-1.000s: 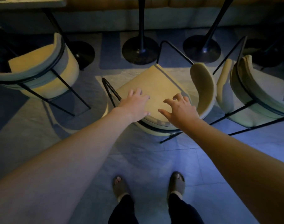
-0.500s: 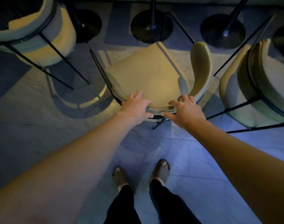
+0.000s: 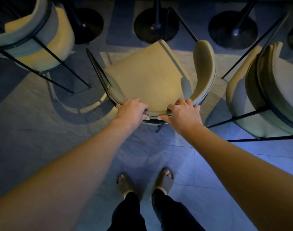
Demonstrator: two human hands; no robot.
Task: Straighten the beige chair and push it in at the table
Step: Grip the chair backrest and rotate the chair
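Chair (image 3: 149, 75) sits at the centre of the frame, turned askew so its seat corner points toward the upper middle and its curved back wraps the right and lower edge. Both hands grip that back at its lowest stretch: the left hand (image 3: 131, 110) has its fingers curled over the padded top with the thumb underneath, and the right hand (image 3: 183, 112) is closed the same way just beside it. 2 more beige chairs stand at the upper left (image 3: 34, 30) and at the right (image 3: 265, 90). 3 black table bases (image 3: 156, 25) line the top edge. Sandalled feet (image 3: 164, 180) stand on the tiled floor (image 3: 34, 134) at the bottom centre.
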